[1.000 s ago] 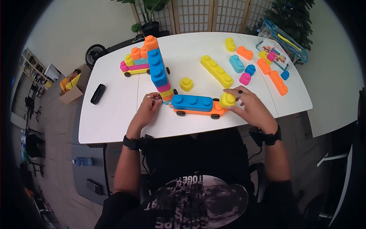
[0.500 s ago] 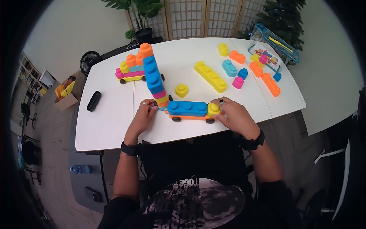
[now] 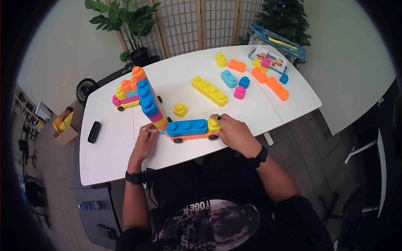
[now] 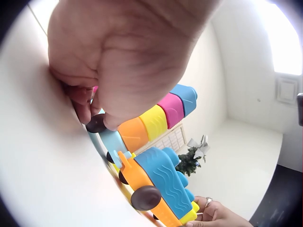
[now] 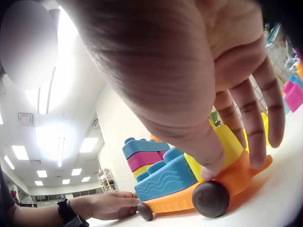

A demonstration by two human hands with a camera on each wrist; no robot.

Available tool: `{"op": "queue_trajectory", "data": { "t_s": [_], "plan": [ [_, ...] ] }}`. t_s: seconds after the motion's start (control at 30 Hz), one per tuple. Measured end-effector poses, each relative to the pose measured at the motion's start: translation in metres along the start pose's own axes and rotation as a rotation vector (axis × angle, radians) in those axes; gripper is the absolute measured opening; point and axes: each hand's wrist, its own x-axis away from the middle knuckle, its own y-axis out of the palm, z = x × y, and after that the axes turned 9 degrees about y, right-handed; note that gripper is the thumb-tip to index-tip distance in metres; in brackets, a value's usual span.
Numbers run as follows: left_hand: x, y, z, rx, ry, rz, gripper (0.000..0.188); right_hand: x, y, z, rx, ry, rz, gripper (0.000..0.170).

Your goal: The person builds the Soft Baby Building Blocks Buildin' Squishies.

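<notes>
My right hand [image 3: 237,134] pinches a yellow block [image 3: 214,126], which sits on the right end of an orange wheeled base [image 3: 190,137]. Beside it on that base is a long blue block [image 3: 187,126]. At the base's left end stands a tall block tower [image 3: 149,100] on a light blue wheeled base [image 4: 111,140]. With thumb and fingers at its dark wheel [image 4: 96,124], my left hand [image 3: 145,141] grips this lower base. In the left wrist view, an orange hitch [image 4: 125,160] overlaps the light blue base.
Behind the tower is another wheeled block car [image 3: 127,100]. A single yellow block [image 3: 180,110] and a long yellow block [image 3: 209,90] lie farther back. Several loose blocks, one pink [image 3: 239,93], lie at right near a clear bag [image 3: 278,44]. A black case [image 3: 94,132] lies at left.
The yellow block in my right hand has come down from a tilt over the orange base to sit level beside the long blue block. My left hand stays at the tower's foot. The head view has shifted.
</notes>
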Motion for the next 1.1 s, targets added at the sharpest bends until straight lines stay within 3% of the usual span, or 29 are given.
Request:
{"op": "queue_trajectory", "data": {
  "t_s": [0.13, 0.33, 0.43, 0.47, 0.6, 0.7, 0.73, 0.83, 1.1],
  "plan": [
    [0.002, 0.001, -0.001, -0.035, 0.035, 0.014, 0.032, 0.004, -0.004, -0.006, 0.009, 0.038, -0.028, 0.056],
    [0.0, 0.003, -0.004, -0.083, 0.076, 0.042, 0.029, 0.009, 0.011, 0.003, -0.019, -0.026, 0.099, 0.063],
    [0.003, 0.004, 0.0, -0.097, 0.085, 0.054, 0.028, 0.011, 0.008, 0.001, 0.006, 0.001, 0.061, 0.073],
    [0.002, 0.004, -0.001, -0.11, 0.098, 0.059, 0.027, 0.011, 0.006, 0.0, 0.039, 0.033, 0.004, 0.085],
    [0.003, 0.004, 0.001, -0.129, 0.128, 0.079, 0.028, 0.011, -0.007, 0.001, -0.001, 0.198, -0.172, 0.094],
    [0.004, 0.003, 0.004, -0.117, 0.088, 0.066, 0.032, 0.012, 0.008, 0.035, 0.086, 0.156, -0.053, 0.088],
    [0.006, 0.003, 0.009, -0.117, 0.065, 0.064, 0.033, 0.005, 0.021, 0.059, 0.108, 0.128, -0.068, 0.078],
    [0.003, 0.005, 0.006, -0.092, 0.03, 0.064, 0.035, 0.003, 0.017, 0.069, 0.118, 0.113, -0.077, 0.067],
    [0.002, 0.007, -0.006, -0.105, 0.055, 0.08, 0.036, 0.003, 0.017, 0.064, 0.138, 0.149, -0.1, 0.064]
  ]
}}
